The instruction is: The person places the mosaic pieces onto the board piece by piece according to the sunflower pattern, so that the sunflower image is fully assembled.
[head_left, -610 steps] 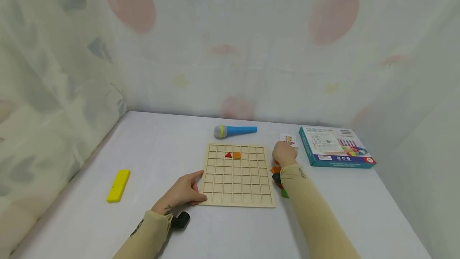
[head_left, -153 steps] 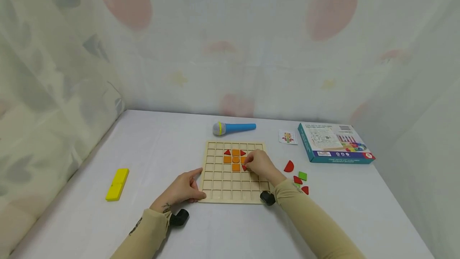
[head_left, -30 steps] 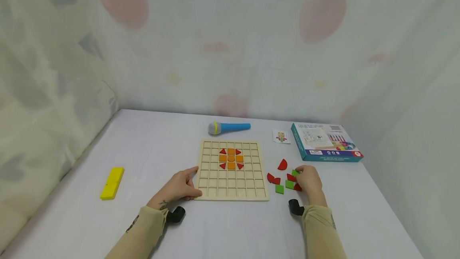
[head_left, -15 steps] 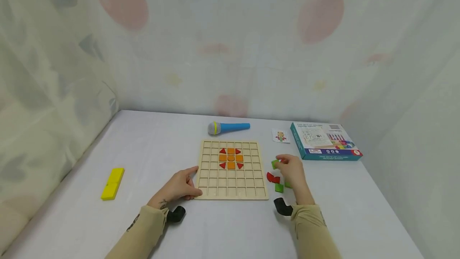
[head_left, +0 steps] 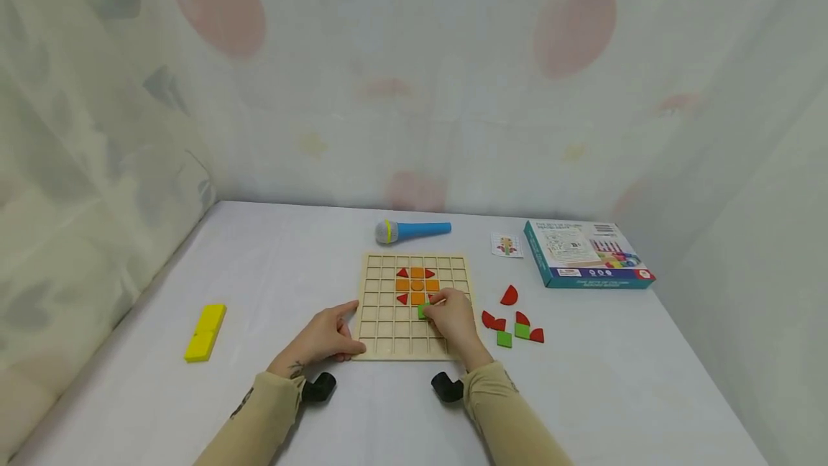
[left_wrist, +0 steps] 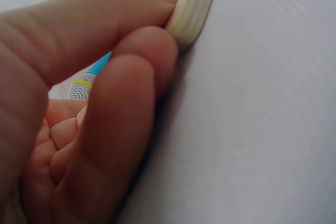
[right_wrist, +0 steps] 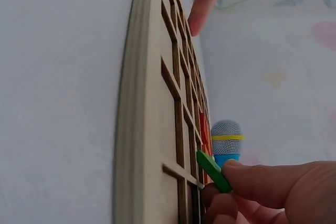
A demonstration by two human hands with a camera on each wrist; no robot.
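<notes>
A square wooden grid board (head_left: 388,336) lies on the table, holding orange squares (head_left: 417,272), an orange disc (head_left: 417,285) at their centre and red triangles (head_left: 402,299). My left hand (head_left: 323,334) holds the board by its front left corner, thumb at the corner and index finger along the left edge. Between thumb and fingers, my right hand (head_left: 456,318) pinches a green square tile (right_wrist: 212,170). In the right wrist view the tile is tilted over the grid cells; from the head view it overlaps the cell in front of the lowest orange square. The right hand hides part of the board's right side.
Right of the board lie green squares (head_left: 504,339) and red rounded pieces (head_left: 509,295). Behind are a blue toy microphone (head_left: 420,229), a small pattern card (head_left: 507,245) and a teal-edged game box (head_left: 589,256). Yellow blocks (head_left: 205,333) lie far left.
Over the last second my right hand took a green square from the loose pieces and moved it left over the board. Earlier, orange and red pieces were added. The left hand stays.
</notes>
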